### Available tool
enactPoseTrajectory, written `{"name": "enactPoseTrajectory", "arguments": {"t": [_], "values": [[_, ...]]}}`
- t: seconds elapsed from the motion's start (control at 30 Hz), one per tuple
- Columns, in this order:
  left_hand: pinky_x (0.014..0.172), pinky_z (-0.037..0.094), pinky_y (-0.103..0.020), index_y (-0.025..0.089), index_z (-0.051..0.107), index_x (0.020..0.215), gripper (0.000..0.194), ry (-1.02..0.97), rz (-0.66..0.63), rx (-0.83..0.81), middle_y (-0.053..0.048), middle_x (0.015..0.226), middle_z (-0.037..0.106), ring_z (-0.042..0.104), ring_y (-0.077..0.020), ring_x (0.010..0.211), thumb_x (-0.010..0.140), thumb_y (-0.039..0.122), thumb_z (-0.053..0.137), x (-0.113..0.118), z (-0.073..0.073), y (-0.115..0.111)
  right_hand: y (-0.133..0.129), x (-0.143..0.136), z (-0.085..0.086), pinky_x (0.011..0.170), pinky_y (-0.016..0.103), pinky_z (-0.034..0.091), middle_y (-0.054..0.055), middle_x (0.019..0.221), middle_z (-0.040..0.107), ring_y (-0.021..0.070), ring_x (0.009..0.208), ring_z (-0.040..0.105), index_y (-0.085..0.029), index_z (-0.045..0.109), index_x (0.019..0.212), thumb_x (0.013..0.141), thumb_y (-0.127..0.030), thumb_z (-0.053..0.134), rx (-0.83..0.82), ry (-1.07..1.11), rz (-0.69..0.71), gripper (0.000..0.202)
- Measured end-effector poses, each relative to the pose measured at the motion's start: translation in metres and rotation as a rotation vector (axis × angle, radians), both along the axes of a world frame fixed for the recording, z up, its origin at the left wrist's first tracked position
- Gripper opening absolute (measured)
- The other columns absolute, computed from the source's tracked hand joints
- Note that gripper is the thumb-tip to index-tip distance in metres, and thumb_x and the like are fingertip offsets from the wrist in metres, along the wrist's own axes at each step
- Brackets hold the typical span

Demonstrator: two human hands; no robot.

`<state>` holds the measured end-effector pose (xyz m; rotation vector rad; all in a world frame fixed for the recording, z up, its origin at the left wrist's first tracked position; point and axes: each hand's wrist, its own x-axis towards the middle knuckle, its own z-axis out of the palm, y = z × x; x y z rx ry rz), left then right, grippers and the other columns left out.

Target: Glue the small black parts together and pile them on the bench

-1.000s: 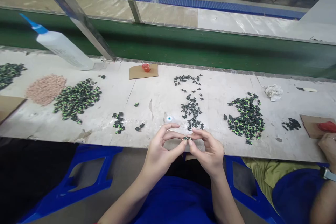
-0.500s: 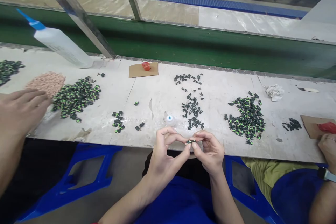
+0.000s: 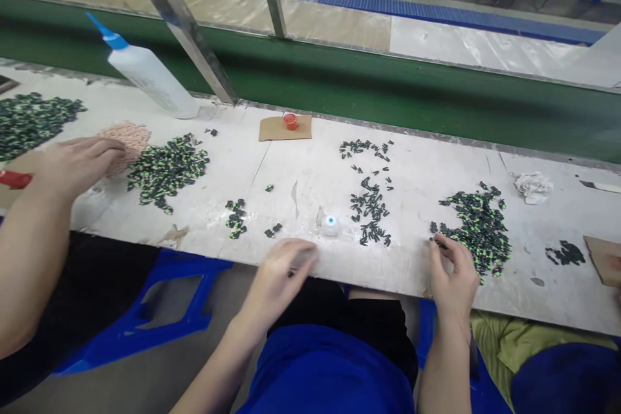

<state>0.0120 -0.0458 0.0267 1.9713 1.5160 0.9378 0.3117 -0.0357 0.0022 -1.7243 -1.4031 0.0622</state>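
My left hand point(image 3: 286, 268) hovers at the table's front edge, slightly blurred, thumb and forefinger close together. Whatever lies between them is too small to make out. Over on the right, my right hand point(image 3: 455, 272) pinches at the near left edge of a pile of small black-and-green parts point(image 3: 478, 223), and a dark bit shows at its fingertips. Small plain black parts point(image 3: 371, 204) lie scattered between my hands. A small round white bottle with a blue tip point(image 3: 330, 225) stands just beyond my left hand. A few black-and-green pieces point(image 3: 236, 217) rest to its left.
At left, a co-worker's hand point(image 3: 90, 158) touches a heap of pinkish bits point(image 3: 127, 139) beside another black-and-green pile point(image 3: 167, 168). A large white squeeze bottle point(image 3: 150, 81) leans near the metal post point(image 3: 182, 22). A red cup point(image 3: 290, 121) sits on cardboard point(image 3: 272, 130). Crumpled tissue point(image 3: 533, 187) lies right.
My hands have parted from the small piece they held together. The left has moved left, the right to the pile on the right. The view has shifted, and the co-worker's arm at left reaches further in.
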Motion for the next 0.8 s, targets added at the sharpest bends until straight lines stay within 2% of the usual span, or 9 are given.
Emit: {"name": "enactPoseTrajectory", "arguments": {"t": [0.1,0.17,0.23,0.3,0.43,0.53,0.6,0.7,0.8], "values": [[0.078,0.053,-0.041,0.019,0.068,0.091,0.021,0.221,0.283,0.168,-0.009,0.088,0.072,0.062,-0.0263,0.089,0.091,0.032,0.052,-0.027,-0.013,0.009,0.008,-0.007,0.003,0.089,0.053,0.048,0.016,0.103,0.065,0.0298,0.100,0.058,-0.015,0.068,0.105,0.085,-0.038,0.061,0.087,-0.178,-0.052,0.030],[0.079,0.051,-0.043,0.018,0.069,0.091,0.024,0.317,0.350,0.212,-0.010,0.088,0.072,0.059,-0.0287,0.090,0.091,0.034,0.051,-0.038,-0.020,0.016,0.012,-0.031,0.006,0.092,0.054,0.046,0.014,0.109,0.062,0.0300,0.105,0.055,-0.018,0.065,0.112,0.084,-0.041,0.064,0.077,-0.201,0.077,0.036],[0.079,0.049,-0.044,0.018,0.070,0.089,0.028,0.368,0.341,0.200,-0.011,0.087,0.073,0.058,-0.0293,0.088,0.092,0.035,0.048,-0.043,-0.025,0.021,0.017,-0.064,0.006,0.093,0.053,0.046,0.012,0.109,0.062,0.0303,0.110,0.051,-0.020,0.060,0.119,0.084,-0.044,0.064,0.003,-0.169,0.289,0.043],[0.078,0.049,-0.043,0.018,0.070,0.087,0.031,0.379,0.308,0.178,-0.010,0.087,0.072,0.058,-0.0283,0.085,0.094,0.033,0.044,-0.043,-0.028,0.026,0.022,-0.095,0.004,0.096,0.053,0.045,0.013,0.115,0.061,0.0320,0.118,0.045,-0.021,0.057,0.123,0.083,-0.043,0.066,-0.060,-0.129,0.434,0.047],[0.077,0.050,-0.039,0.019,0.070,0.092,0.030,0.277,0.228,0.161,-0.008,0.087,0.073,0.060,-0.0251,0.085,0.095,0.031,0.043,-0.038,-0.027,0.030,0.032,-0.131,-0.001,0.099,0.055,0.043,0.013,0.118,0.060,0.0330,0.120,0.044,-0.023,0.060,0.113,0.083,-0.035,0.067,-0.108,-0.058,0.530,0.033],[0.076,0.051,-0.035,0.021,0.068,0.097,0.024,0.115,0.097,0.131,-0.006,0.088,0.072,0.061,-0.0225,0.086,0.094,0.028,0.046,-0.026,-0.024,0.027,0.033,-0.131,0.001,0.100,0.053,0.043,0.012,0.121,0.062,0.0315,0.125,0.045,-0.023,0.058,0.107,0.085,-0.031,0.065,-0.120,0.082,0.590,0.025],[0.075,0.052,-0.034,0.021,0.068,0.097,0.021,0.029,-0.001,0.107,-0.005,0.086,0.071,0.061,-0.0212,0.084,0.094,0.025,0.048,-0.015,-0.024,0.024,0.027,-0.122,0.004,0.097,0.048,0.047,0.012,0.119,0.064,0.0286,0.122,0.051,-0.022,0.055,0.107,0.085,-0.031,0.064,-0.156,0.222,0.600,0.026],[0.074,0.053,-0.035,0.023,0.069,0.093,0.020,-0.003,-0.045,0.104,-0.005,0.083,0.070,0.060,-0.0216,0.085,0.093,0.024,0.050,0.001,-0.027,0.021,0.014,-0.105,0.009,0.081,0.038,0.055,0.007,0.099,0.070,0.0227,0.093,0.066,-0.022,0.057,0.102,0.079,-0.033,0.069,-0.210,0.391,0.514,0.028],[0.079,0.053,-0.038,0.023,0.069,0.095,0.015,0.004,0.002,0.097,-0.006,0.088,0.069,0.060,-0.0228,0.091,0.091,0.026,0.056,0.006,-0.031,0.020,0.001,-0.091,0.010,0.066,0.031,0.055,0.004,0.083,0.071,0.0191,0.072,0.067,-0.020,0.062,0.093,0.074,-0.035,0.073,-0.178,0.505,0.422,0.026]]}}
